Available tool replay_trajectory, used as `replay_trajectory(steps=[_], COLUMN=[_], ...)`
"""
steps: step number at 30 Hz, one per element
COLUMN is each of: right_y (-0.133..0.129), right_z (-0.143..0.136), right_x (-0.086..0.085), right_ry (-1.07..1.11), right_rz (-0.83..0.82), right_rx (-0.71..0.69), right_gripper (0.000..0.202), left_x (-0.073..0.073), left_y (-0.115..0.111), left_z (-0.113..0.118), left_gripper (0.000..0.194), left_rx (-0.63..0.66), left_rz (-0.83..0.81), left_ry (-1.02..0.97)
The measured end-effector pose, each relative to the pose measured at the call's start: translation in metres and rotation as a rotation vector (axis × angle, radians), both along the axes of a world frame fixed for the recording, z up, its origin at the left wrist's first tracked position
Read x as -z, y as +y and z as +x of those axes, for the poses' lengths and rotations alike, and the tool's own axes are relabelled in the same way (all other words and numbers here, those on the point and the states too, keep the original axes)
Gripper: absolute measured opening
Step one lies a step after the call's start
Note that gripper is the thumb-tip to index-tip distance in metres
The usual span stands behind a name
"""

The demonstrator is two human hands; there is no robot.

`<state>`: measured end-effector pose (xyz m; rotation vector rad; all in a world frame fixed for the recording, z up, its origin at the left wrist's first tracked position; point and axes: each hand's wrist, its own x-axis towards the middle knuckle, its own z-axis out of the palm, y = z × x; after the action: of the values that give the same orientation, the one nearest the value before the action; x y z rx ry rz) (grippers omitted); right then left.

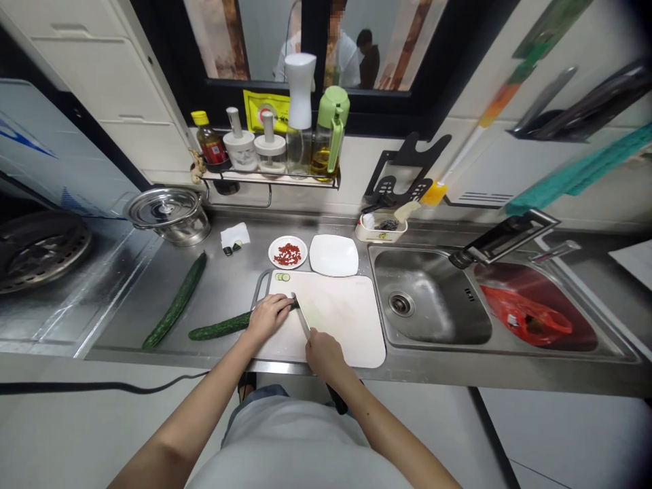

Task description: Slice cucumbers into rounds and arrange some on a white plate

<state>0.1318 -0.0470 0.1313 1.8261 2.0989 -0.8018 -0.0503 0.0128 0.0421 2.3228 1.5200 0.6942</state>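
Observation:
My left hand (269,316) is closed over a dark green cucumber (220,327), pressing it onto the white cutting board (351,319). The cucumber's left part reaches past the board over the counter. In my right hand (326,354) is a kitchen knife (301,315), its handle sticking out below the wrist. The blade stands at the cucumber's right end, close to my left fingertips; whether it touches cannot be made out. A few thin cucumber slices (282,277) lie at the board's upper left corner. A second whole cucumber (176,302) rests on the counter at the left.
Behind the board are a plate of chopped red pieces (288,253) and a white plate (333,255). A lidded steel pot (170,214) stands at the back left. To the right is a sink (432,299) with a red plastic bag (527,316). Bottles line a wall rack (275,178).

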Motion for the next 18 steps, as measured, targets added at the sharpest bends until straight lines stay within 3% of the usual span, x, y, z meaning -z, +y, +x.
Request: replay_trajectory(steps=[12, 18], right_y=[0.021, 0.011], right_z=[-0.011, -0.004], right_x=[0.007, 0.008], right_ry=[0.013, 0.001], right_rz=[0.024, 0.017], right_rx=[-0.004, -0.015], right_gripper=[0.032, 0.032], left_x=[-0.002, -0.001], left_y=[0.0, 0.001], left_z=[0.0, 0.0], left_gripper=[0.026, 0.025], left_rx=[-0.007, 0.001], left_rz=[-0.017, -0.029], left_ry=[-0.009, -0.021])
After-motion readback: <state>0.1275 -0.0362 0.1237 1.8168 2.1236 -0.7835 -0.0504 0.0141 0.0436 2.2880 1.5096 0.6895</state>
